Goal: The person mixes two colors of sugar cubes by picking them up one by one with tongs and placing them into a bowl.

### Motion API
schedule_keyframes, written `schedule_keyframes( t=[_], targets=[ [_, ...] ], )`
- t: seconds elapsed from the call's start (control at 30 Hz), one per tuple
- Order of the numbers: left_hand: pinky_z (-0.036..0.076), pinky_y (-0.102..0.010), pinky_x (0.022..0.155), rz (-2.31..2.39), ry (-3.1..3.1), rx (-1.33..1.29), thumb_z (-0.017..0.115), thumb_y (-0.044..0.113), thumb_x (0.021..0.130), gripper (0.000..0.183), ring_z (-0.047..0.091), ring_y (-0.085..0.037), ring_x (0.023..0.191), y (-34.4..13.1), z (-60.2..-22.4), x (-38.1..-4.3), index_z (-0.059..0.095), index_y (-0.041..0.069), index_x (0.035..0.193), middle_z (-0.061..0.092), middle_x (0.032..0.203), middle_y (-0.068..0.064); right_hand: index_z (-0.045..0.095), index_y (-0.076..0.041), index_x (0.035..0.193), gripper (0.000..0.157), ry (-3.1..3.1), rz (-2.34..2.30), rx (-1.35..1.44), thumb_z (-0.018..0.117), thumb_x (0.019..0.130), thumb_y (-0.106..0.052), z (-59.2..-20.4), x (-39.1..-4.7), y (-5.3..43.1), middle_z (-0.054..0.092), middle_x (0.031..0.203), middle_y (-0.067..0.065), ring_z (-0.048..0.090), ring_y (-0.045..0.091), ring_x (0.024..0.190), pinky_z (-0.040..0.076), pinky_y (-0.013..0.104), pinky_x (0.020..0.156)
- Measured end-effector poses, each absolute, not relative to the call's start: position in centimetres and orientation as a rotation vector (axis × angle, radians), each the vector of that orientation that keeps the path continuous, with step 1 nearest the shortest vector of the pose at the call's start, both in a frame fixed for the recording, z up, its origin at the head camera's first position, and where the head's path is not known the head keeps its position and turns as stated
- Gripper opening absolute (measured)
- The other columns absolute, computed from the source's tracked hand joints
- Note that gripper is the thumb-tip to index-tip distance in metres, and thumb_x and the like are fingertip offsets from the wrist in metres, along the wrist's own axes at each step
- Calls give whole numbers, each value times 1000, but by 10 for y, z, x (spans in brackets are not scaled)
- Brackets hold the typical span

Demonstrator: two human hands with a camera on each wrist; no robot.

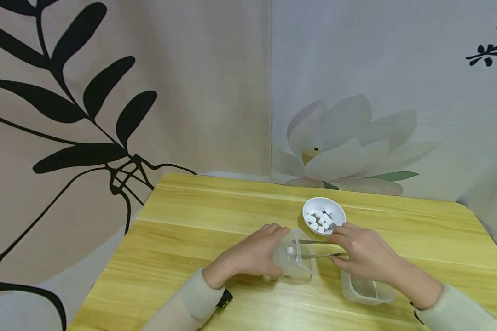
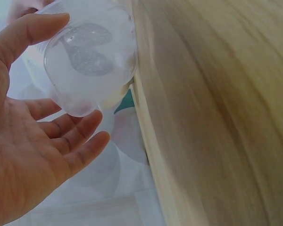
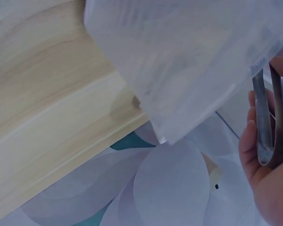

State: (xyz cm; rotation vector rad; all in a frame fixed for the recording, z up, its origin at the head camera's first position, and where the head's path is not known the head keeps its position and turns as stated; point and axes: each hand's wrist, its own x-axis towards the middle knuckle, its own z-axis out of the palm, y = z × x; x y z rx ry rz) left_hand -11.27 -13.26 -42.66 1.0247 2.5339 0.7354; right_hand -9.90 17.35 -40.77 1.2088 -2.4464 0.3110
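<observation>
On its side, a clear plastic container is held by my left hand, mouth facing right. In the left wrist view the thumb lies along one edge of the container's base and the other fingers sit at the opposite side. My right hand grips metal tongs, their tips inside that container. Through the base, the tips appear as grey oval shapes. A small white cube shows within the container, near the tongs; whether they touch it I cannot tell. The tongs' bent end shows in the right wrist view.
Behind my right hand stands a white bowl with several white cubes. Another clear plastic container stands upright on the wooden table, below my right forearm. A printed curtain hangs behind the table's far edge.
</observation>
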Motion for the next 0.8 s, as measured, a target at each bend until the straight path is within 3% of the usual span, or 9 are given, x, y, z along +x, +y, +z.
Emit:
schedule_keyframes(
  t=[0.6,0.63,0.73,0.8],
  targets=[
    [43,-35,112,738,2530,1047,86,27,78,99,47,-17,129,-133,-428,-114,35,7,161,50,144,-6,74,-8,97,31,-2414,305,1340,91,72,-13,-412,-99,166,67,95,-2,68,17,88,59,30,65],
    [43,-35,112,736,2530,1048,86,26,78,99,47,-17,129,-133,-428,-114,35,7,161,50,144,-6,74,-8,98,29,-2409,316,1339,89,74,-14,-411,-99,168,67,96,-2,68,17,88,59,30,64],
    [43,-34,112,732,2533,1040,86,26,78,100,47,-16,128,-132,-428,-115,35,7,161,50,144,-5,74,-8,99,18,-2385,361,1320,74,96,-26,-409,-98,172,67,95,-3,65,12,82,56,26,60],
    [44,-34,111,732,2533,1034,86,26,77,100,47,-15,127,-132,-428,-115,35,7,161,50,144,-4,74,-10,99,33,-2369,387,1285,57,106,-37,-407,-96,176,68,94,-4,63,9,78,52,23,57]
  ],
)
